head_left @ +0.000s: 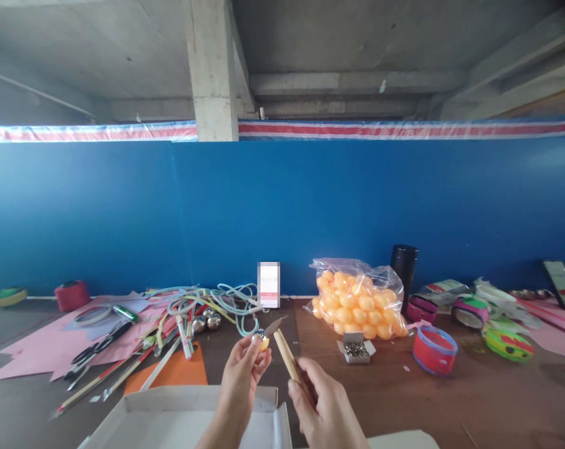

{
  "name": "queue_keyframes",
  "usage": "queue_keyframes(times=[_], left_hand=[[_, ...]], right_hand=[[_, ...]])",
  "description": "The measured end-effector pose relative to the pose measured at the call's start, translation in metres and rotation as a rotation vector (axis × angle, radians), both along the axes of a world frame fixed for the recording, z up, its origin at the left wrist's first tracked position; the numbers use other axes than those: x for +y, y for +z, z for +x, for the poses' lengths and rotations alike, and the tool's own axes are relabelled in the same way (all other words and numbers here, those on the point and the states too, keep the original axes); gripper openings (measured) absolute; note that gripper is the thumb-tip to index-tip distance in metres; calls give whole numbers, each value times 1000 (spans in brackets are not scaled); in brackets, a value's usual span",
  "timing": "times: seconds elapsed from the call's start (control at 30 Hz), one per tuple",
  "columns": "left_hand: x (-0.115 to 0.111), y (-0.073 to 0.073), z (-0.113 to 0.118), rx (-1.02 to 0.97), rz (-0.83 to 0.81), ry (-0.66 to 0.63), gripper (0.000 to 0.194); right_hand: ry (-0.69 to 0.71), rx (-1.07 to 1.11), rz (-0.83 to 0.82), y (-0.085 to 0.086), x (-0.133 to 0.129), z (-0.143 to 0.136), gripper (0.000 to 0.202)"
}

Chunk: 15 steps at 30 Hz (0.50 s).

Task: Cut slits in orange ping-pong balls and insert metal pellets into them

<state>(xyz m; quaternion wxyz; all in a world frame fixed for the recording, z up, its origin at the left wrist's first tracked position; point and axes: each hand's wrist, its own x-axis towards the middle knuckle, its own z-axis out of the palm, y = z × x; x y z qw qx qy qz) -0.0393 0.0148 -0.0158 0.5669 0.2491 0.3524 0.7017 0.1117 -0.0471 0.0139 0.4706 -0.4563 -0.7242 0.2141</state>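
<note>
Risk first. The small ball (262, 343), sitting at one o'clock of your left hand (245, 365), is looking like the weak point. Its round, shiny surface is probably offering little purchase; an off-centre push could be spinning it loose, dropping it into the white box (179, 398) at seven o'clock or sending it rolling over the tabletop (385, 411). A dark pointed piece (277, 325) is lying close against the ball at two o'clock (blade-like, though you are not getting a clear enough view to tell whether it is joined to the wooden stick). If it is sharp, too much force on that curve could be making it skid into your fingertips. Second hazard: a wide swing of your right hand (305, 386) could be knocking the small carton of metal bits (356, 352), which is standing at one o'clock from it, in front of the bag of orange balls (357, 305).

Fingers, left: thumb and fingers are pinching the ball, parted only by its width. Fingers, right: they are wrapping around the lower part of the wooden stick (287, 355), closed on it, with its far end pointing to eleven o'clock, near the ball.
</note>
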Motion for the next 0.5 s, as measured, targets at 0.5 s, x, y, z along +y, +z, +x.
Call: queue_keyframes(times=[0.5], left_hand=[[-1,1,0,-35,16,-38,28]], right_hand=[[15,29,-115,5,0,4,22]])
